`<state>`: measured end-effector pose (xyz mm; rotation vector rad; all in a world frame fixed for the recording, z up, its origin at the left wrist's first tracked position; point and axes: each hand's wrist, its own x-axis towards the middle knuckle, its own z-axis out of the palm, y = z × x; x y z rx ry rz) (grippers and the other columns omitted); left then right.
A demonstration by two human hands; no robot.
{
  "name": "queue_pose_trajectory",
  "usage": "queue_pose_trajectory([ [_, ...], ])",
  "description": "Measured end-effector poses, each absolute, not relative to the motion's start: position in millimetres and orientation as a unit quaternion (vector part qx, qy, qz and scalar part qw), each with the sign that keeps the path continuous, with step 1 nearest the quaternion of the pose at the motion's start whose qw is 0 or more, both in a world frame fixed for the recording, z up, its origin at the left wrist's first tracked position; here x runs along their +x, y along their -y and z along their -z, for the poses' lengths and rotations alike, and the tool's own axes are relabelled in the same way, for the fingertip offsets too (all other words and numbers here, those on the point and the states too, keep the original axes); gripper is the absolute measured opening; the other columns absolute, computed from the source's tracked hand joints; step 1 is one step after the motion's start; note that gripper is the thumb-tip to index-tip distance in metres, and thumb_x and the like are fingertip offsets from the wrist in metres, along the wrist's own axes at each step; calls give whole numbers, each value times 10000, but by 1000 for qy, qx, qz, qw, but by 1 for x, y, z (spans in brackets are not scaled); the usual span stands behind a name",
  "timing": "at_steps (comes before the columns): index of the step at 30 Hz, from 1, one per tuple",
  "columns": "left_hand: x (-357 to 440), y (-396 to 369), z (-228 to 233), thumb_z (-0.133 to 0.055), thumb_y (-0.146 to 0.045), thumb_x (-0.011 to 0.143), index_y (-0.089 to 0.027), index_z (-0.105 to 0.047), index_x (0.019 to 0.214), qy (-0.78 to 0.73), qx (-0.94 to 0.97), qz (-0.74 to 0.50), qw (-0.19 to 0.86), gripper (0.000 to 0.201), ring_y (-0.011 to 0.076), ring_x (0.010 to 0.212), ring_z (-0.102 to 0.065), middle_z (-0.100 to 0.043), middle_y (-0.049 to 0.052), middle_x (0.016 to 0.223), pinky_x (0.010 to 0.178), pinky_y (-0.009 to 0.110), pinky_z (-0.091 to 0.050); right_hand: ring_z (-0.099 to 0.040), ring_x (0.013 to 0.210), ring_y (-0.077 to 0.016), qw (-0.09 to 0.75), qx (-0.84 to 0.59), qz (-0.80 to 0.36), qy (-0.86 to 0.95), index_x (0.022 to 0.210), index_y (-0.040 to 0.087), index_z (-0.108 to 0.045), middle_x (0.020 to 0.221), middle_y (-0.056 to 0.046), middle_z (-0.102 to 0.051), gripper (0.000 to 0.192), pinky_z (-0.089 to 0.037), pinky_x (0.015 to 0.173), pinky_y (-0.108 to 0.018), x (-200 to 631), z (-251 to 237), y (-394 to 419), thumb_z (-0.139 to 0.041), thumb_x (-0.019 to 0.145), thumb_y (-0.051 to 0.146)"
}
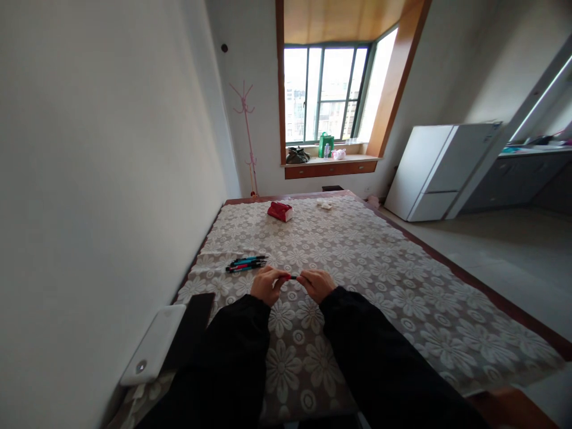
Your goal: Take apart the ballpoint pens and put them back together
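Observation:
My left hand and my right hand meet over a table covered with a white floral lace cloth. Both hands pinch the ends of a small red and black pen held level between them. Just beyond my left hand, a small bunch of pens in black, blue and red lies on the cloth. Black sleeves cover both my arms.
A white slab-like device and a black flat object lie at the table's near left edge by the wall. A red box and a small white thing sit at the far end. A white fridge stands to the right.

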<state>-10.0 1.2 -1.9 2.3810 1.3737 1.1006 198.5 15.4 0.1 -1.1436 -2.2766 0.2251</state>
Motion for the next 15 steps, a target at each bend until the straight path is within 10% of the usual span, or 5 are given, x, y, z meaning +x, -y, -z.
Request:
queue_pose_trajectory([
  [5, -17, -7, 0, -572, -381, 862, -215, -665, 1015, -531, 703, -468, 67, 244, 196, 863, -603, -703, 50, 942, 809, 314, -453, -555, 699, -179, 343, -433, -97, 828, 788, 215, -598, 763, -52, -628, 294, -370, 639, -275, 200, 4, -21, -391, 955, 341],
  [15, -24, -14, 14, -348, -512, 928, -193, -521, 469, -604, 646, -423, 199, 586, 127, 474, -501, -501, -8, 446, 510, 243, -322, -578, 874, -222, 423, -386, -136, 808, 963, 236, -640, 878, -73, -640, 181, -446, 771, -326, 200, 5, -24, -468, 934, 283],
])
